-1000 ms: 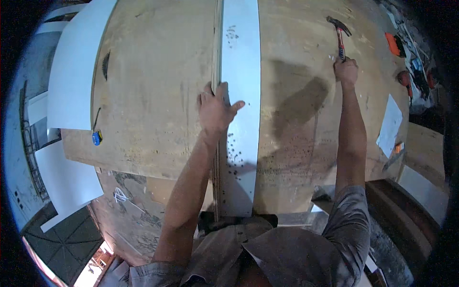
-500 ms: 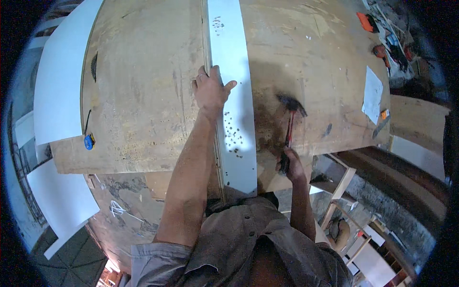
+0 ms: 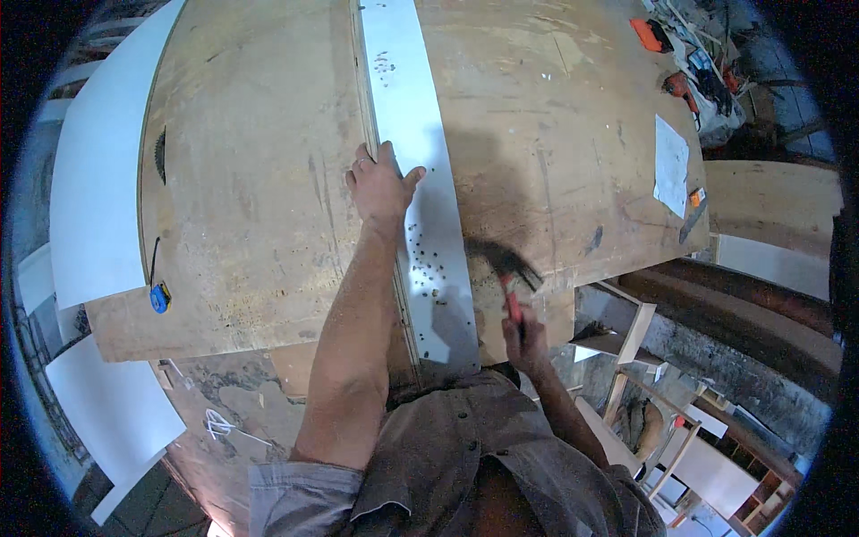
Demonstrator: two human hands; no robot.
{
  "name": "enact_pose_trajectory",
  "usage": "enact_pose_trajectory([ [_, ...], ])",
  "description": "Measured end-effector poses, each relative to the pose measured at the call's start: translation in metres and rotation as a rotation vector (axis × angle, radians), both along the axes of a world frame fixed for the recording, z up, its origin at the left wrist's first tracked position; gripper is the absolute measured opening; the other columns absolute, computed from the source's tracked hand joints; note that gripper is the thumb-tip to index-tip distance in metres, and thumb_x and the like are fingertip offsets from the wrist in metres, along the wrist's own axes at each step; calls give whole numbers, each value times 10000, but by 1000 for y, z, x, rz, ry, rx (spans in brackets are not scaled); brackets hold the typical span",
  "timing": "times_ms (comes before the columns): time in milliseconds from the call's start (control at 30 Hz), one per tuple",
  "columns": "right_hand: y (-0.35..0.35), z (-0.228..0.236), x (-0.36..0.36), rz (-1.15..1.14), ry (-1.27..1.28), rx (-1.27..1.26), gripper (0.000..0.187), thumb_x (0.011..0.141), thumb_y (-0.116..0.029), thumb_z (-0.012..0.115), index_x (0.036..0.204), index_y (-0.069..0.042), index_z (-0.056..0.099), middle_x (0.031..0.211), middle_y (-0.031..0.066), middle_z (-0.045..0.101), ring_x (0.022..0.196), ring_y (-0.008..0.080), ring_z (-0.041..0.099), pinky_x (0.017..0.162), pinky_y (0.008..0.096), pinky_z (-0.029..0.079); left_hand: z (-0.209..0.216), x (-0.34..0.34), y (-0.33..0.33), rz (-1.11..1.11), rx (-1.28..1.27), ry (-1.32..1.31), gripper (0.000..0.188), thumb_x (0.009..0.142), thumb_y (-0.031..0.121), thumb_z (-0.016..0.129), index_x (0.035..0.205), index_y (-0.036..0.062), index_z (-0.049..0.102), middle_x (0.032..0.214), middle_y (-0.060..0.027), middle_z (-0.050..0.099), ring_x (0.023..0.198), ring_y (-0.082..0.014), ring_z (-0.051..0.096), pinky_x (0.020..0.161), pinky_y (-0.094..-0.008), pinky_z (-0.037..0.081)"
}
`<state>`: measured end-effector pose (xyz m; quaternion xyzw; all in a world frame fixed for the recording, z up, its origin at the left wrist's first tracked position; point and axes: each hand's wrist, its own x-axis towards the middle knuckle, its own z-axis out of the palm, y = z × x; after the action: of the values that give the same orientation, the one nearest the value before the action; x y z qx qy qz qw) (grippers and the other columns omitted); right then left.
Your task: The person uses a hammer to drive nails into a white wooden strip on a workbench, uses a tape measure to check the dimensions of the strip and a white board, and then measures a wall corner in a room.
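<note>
A long white board (image 3: 428, 210) lies lengthwise on the wooden worktable in front of me, with a plywood strip along its left edge. My left hand (image 3: 382, 188) grips that edge, its fingers over the side and its thumb across the white face. My right hand (image 3: 528, 345) is closed round the red handle of a claw hammer (image 3: 506, 259). The hammer's dark head is raised right of the board's near part, slightly blurred. Several small dark bits, perhaps nails or screws (image 3: 425, 266), are scattered on the board below my left hand; another cluster (image 3: 384, 67) lies farther up.
A blue tape measure (image 3: 159, 298) and a dark saw blade (image 3: 161, 155) lie left on the worktable (image 3: 259, 179), near a large white sheet (image 3: 98, 170). Paper (image 3: 671, 166), an orange-red drill (image 3: 677, 87) and cluttered tools are at the right. Wooden frames (image 3: 637, 331) stand below right.
My right hand and the hammer have come nearer my body, the hammer head swinging down and left toward the board. My left hand keeps its hold. The whole view has shifted slightly.
</note>
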<state>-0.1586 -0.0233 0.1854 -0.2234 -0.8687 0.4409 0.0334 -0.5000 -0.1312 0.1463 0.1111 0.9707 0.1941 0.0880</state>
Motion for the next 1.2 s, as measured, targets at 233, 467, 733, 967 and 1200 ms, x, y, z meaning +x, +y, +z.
enact_pose_trajectory([
  [233,-35,18,4,155,-364,103,327,941,-201,603,1239,-77,550,978,210,694,769,399,699,687,477,573,-1,-1,-2,-6,31,23,749,759,499,784,1335,107,509,1416,-242,429,1291,-386,461,1071,-543,355],
  [467,-49,-9,-12,104,-296,154,367,936,-210,594,1266,-63,528,973,204,696,713,391,690,651,486,565,-3,-3,-3,-8,90,-6,746,754,461,803,1334,106,497,1416,-246,436,1298,-390,458,1066,-576,344],
  [733,-48,13,-20,66,-554,-26,371,950,-254,600,1284,-106,533,922,197,695,710,375,695,623,481,549,-6,-4,-5,-14,74,35,727,753,456,805,1309,95,508,1417,-254,434,1288,-397,469,1079,-577,331],
  [967,-45,-12,-1,155,-184,185,360,940,-266,617,1252,-104,537,919,179,702,739,403,686,638,506,547,0,-5,1,-27,50,-25,710,773,465,789,1313,92,520,1420,-258,431,1301,-403,460,1101,-559,317],
  [1200,-40,-4,-14,160,-169,135,321,930,-163,596,1221,-44,535,934,176,684,716,415,674,614,472,556,2,-4,-1,-28,42,-29,736,785,484,773,1354,101,508,1414,-257,427,1276,-413,477,1104,-541,319],
])
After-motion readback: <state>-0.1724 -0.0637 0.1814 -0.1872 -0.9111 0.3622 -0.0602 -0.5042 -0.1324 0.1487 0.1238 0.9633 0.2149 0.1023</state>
